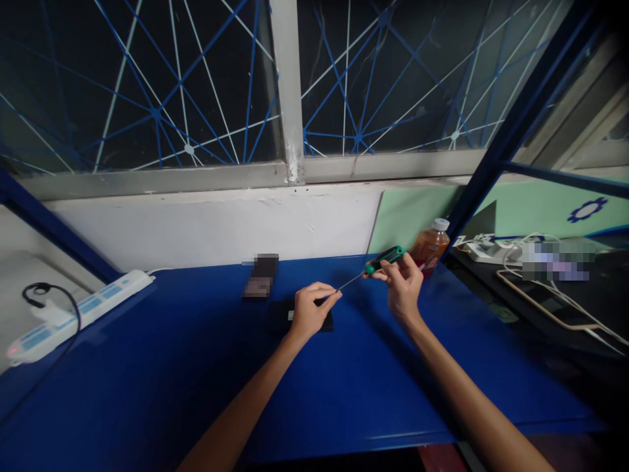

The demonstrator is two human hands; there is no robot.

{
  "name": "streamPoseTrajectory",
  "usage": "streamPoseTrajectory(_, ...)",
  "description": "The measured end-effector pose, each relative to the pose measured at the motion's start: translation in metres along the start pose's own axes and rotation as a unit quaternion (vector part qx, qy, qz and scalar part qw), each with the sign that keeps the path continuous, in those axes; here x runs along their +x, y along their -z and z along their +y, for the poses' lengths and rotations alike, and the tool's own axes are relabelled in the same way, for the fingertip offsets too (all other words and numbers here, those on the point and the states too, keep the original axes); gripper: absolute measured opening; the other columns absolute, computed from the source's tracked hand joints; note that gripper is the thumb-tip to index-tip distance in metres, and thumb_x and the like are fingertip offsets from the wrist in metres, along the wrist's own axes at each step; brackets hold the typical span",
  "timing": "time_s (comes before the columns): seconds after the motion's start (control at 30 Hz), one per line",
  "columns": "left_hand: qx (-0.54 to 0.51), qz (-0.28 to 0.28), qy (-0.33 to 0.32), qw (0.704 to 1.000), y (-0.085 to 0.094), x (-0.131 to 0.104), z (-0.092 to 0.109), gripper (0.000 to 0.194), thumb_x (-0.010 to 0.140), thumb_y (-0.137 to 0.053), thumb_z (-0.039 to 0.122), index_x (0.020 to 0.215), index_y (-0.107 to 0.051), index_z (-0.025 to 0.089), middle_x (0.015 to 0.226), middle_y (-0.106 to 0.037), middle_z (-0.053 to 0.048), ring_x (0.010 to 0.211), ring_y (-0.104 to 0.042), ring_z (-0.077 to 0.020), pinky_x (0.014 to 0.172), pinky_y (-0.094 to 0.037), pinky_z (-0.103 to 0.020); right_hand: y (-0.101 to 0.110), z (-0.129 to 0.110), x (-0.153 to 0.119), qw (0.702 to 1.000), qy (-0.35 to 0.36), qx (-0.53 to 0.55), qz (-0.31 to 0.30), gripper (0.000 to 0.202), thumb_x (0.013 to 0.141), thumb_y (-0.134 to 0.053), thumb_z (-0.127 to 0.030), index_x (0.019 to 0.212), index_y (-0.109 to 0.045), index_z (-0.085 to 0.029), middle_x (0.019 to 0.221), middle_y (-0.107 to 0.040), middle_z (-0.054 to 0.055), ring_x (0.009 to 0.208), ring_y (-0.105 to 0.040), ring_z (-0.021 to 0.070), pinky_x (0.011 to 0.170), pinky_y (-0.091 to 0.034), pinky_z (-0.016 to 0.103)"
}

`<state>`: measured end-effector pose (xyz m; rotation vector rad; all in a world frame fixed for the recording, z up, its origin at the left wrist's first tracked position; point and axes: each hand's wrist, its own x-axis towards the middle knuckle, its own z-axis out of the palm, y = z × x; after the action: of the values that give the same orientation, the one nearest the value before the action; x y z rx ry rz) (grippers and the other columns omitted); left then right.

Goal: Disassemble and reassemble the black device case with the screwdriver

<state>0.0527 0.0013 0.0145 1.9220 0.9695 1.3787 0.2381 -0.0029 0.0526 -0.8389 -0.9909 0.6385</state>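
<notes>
My right hand (405,285) is closed around a screwdriver (386,260) with a green and black handle. Its thin shaft slants down to the left, over the blue table. At the shaft's tip, the thumb and fingers of my left hand (313,308) are pinched together; whatever they hold there is too small to make out. Below and behind my left hand lies a flat black object (326,323) with a small pale mark, partly covered by the hand.
A dark, partly blurred device (261,278) lies toward the wall on the blue table (196,393). At the left is a white power strip (93,314) with a black cable. A drink bottle (432,246) stands behind my right hand. White cables (565,295) lie on the black surface at right.
</notes>
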Motion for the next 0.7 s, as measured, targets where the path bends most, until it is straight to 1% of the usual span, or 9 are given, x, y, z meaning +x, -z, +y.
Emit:
streamPoseTrajectory(0.2,0.037,-0.001,-0.018,0.999,0.0014,-0.0009,-0.0017,0.013,0.082,-0.067,0.028,0.08,-0.076,0.02,0.08,-0.072,-0.005,0.073,-0.067,-0.018,0.071,-0.052,-0.03,0.0004,-0.0009,0.0001,1.0,0.015,0.01,-0.002,0.014,0.075,-0.067,-0.027,0.077,-0.055,-0.02,0.064,-0.055,-0.003,0.047,-0.053,0.0087,0.052,-0.058,0.027)
streamPoseTrajectory(0.33,0.068,-0.002,-0.025,0.997,0.0008,-0.0014,-0.002,0.012,0.081,-0.068,0.029,0.079,-0.076,0.021,0.08,-0.073,-0.004,0.074,-0.067,-0.0185,0.072,-0.051,-0.031,0.0003,-0.0014,0.0001,1.0,0.016,0.006,-0.001,0.014,0.075,-0.067,-0.027,0.077,-0.055,-0.02,0.065,-0.056,-0.003,0.046,-0.052,0.0081,0.052,-0.058,0.027)
streamPoseTrajectory(0.43,0.084,-0.001,-0.029,0.996,-0.0005,-0.0022,-0.0033,0.01,0.08,-0.07,0.029,0.077,-0.076,0.021,0.08,-0.073,-0.004,0.074,-0.067,-0.019,0.072,-0.051,-0.032,0.0002,-0.0015,-0.0003,1.0,0.017,0.004,-0.004,0.014,0.075,-0.067,-0.027,0.077,-0.055,-0.02,0.065,-0.058,-0.003,0.047,-0.054,0.0093,0.053,-0.058,0.028)
streamPoseTrajectory(0.6,0.103,0.004,-0.032,0.994,-0.0021,-0.0036,-0.0057,0.006,0.077,-0.072,0.026,0.075,-0.076,0.021,0.078,-0.073,-0.003,0.072,-0.066,-0.0184,0.071,-0.05,-0.032,0.0005,-0.0006,-0.0006,1.0,0.015,0.0,-0.026,0.013,0.077,-0.066,-0.027,0.081,-0.057,-0.02,0.068,-0.062,-0.001,0.055,-0.063,0.0146,0.054,-0.059,0.031)
streamPoseTrajectory(0.7,0.111,0.007,-0.032,0.993,-0.0019,-0.004,-0.0057,0.005,0.077,-0.073,0.025,0.074,-0.075,0.022,0.079,-0.073,-0.003,0.074,-0.066,-0.0184,0.072,-0.05,-0.032,0.0017,0.0016,0.0002,0.999,0.024,-0.001,-0.027,0.014,0.077,-0.067,-0.028,0.081,-0.056,-0.019,0.067,-0.062,-0.001,0.056,-0.064,0.0155,0.053,-0.059,0.031)
